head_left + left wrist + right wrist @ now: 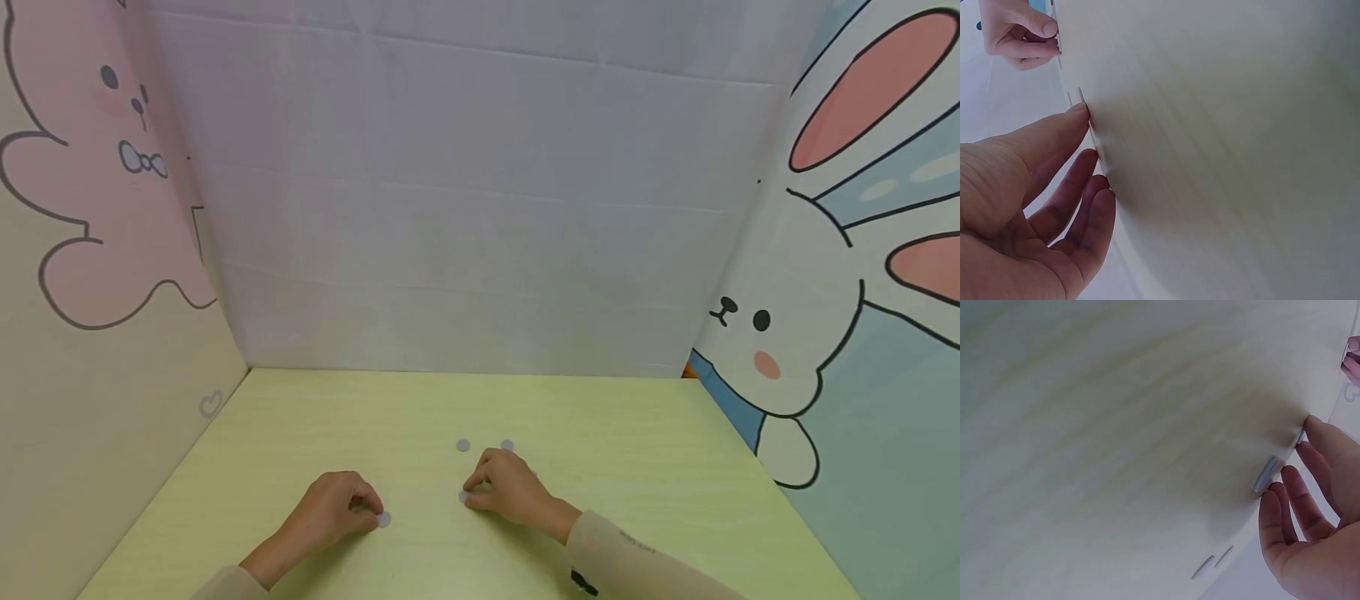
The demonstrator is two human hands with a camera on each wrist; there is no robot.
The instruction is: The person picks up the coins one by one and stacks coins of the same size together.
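Observation:
Between thumb and forefinger, my left hand (330, 510) pinches the edge of a small flat grey disc (385, 520) on the table. Its thin rim pokes out past the thumb tip in the left wrist view. To the right, my right hand (513, 490) pinches another grey disc (463, 497) at the tabletop, and that disc (1301, 435) shows edge-on between thumb and forefinger in the right wrist view. Close by its other fingertips lies a thicker-looking grey disc (1265, 474), mostly hidden behind the hand in the head view.
Beyond the right hand lie two more grey discs, one on the left (463, 445) and one on the right (507, 445). The pale yellow table (360, 417) meets a white cloth backdrop (465, 208). Side walls carry a pink cartoon (112, 208) and a rabbit drawing (795, 333).

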